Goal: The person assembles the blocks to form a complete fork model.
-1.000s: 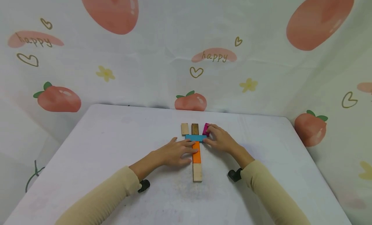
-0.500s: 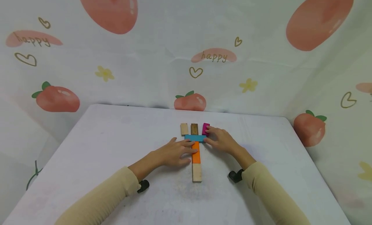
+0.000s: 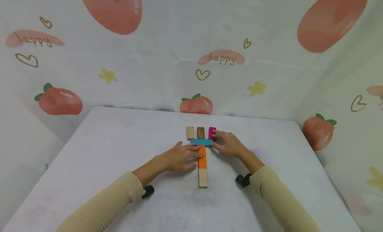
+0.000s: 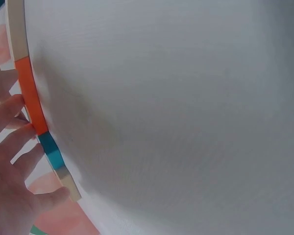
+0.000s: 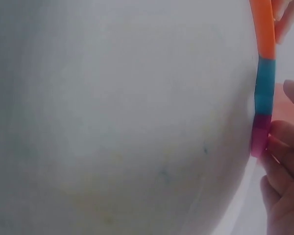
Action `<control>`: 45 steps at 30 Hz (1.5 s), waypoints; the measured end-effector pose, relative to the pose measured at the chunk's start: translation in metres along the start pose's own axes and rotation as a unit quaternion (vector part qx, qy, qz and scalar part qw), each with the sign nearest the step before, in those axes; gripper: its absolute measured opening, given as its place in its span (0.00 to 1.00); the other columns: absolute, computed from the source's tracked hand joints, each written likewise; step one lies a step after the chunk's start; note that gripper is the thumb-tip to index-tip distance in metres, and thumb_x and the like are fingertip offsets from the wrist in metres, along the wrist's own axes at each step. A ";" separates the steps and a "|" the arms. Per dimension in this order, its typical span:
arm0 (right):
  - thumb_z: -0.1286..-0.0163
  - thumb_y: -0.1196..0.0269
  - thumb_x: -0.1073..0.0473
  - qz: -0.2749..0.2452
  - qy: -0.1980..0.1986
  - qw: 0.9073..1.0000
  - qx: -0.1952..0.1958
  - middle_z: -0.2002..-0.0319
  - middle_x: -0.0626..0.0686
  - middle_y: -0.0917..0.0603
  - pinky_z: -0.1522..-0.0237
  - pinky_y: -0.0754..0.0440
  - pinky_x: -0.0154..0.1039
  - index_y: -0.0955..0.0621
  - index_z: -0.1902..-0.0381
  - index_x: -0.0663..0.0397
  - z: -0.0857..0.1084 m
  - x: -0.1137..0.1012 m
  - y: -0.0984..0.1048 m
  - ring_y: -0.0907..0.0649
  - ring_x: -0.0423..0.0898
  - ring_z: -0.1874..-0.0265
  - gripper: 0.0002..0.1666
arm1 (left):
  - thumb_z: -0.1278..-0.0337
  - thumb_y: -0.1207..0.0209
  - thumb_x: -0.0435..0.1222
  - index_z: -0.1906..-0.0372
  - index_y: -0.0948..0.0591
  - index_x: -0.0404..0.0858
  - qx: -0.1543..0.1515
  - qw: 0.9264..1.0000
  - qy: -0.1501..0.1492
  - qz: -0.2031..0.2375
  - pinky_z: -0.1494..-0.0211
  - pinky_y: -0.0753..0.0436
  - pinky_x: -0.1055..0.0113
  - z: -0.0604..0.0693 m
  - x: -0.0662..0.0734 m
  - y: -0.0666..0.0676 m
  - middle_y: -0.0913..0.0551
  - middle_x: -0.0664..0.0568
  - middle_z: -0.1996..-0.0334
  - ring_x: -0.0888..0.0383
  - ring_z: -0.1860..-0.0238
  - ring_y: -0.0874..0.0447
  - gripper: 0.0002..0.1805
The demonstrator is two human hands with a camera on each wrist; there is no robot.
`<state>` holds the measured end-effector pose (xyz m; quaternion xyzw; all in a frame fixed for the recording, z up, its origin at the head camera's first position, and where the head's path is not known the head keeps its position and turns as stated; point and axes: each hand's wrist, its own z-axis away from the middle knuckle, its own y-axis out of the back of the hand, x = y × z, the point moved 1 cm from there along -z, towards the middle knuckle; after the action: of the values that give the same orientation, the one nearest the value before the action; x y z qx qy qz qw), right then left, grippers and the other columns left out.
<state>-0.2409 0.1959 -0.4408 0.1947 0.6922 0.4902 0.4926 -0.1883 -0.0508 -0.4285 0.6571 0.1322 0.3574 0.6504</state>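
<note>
Several wooden blocks lie flat in the head view, forming a fork-like figure. Its stem is an orange block (image 3: 202, 162) joined to a plain pale block (image 3: 202, 178). Across the stem's far end lies a blue block (image 3: 202, 141). Beyond it stand a short pale block (image 3: 190, 133), a brown block (image 3: 200, 133) and a magenta block (image 3: 211, 132). My left hand (image 3: 179, 157) spreads its fingers over the orange block and the blue block's near left edge. With loosely bent fingers, my right hand (image 3: 228, 144) touches the magenta block's right side, its thumb by the blue block's right end.
A white-covered table (image 3: 134, 138) carries the blocks. Behind it hangs a white cloth (image 3: 161, 52) printed with peaches, hearts and the word happy. A small dark camera is worn at each wrist below the beige sleeves (image 3: 110, 200).
My right fingers have drawn back slightly to the right, showing more of the magenta block, which now lies straighter. My left hand stays in place on the blocks.
</note>
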 end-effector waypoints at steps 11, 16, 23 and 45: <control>0.33 0.34 0.49 -0.002 -0.002 1.000 -0.003 0.35 0.58 0.23 0.34 0.33 0.63 0.19 0.39 0.61 0.000 0.001 0.002 0.26 0.59 0.34 0.29 | 0.31 0.44 0.47 0.32 0.23 0.51 -0.003 1.000 0.004 0.004 0.33 0.40 0.30 -0.001 0.000 0.000 0.33 0.52 0.27 0.50 0.25 0.40 0.25; 0.33 0.34 0.50 -0.010 0.007 1.000 -0.002 0.35 0.59 0.23 0.34 0.32 0.61 0.20 0.39 0.62 -0.001 0.003 0.001 0.26 0.58 0.34 0.29 | 0.32 0.44 0.47 0.32 0.24 0.51 -0.004 1.000 0.008 0.003 0.33 0.40 0.30 -0.001 0.000 0.000 0.33 0.52 0.27 0.50 0.25 0.41 0.25; 0.33 0.34 0.51 -0.012 0.015 1.000 0.005 0.37 0.59 0.21 0.35 0.30 0.58 0.22 0.37 0.64 -0.001 0.005 -0.001 0.25 0.58 0.35 0.32 | 0.32 0.43 0.48 0.32 0.23 0.52 -0.003 1.000 0.008 -0.002 0.33 0.40 0.30 0.000 0.001 0.001 0.33 0.53 0.27 0.50 0.25 0.40 0.25; 0.32 0.35 0.48 0.007 -0.011 1.000 -0.026 0.31 0.61 0.28 0.35 0.31 0.60 0.26 0.33 0.60 0.003 -0.002 0.004 0.29 0.60 0.32 0.35 | 0.32 0.43 0.49 0.31 0.24 0.52 -0.014 1.000 0.005 -0.015 0.33 0.40 0.30 -0.003 -0.001 0.002 0.33 0.52 0.27 0.49 0.25 0.39 0.26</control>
<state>-0.2381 0.1975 -0.4366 0.1918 0.6722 0.5093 0.5019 -0.1914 -0.0489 -0.4272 0.6437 0.1405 0.3530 0.6643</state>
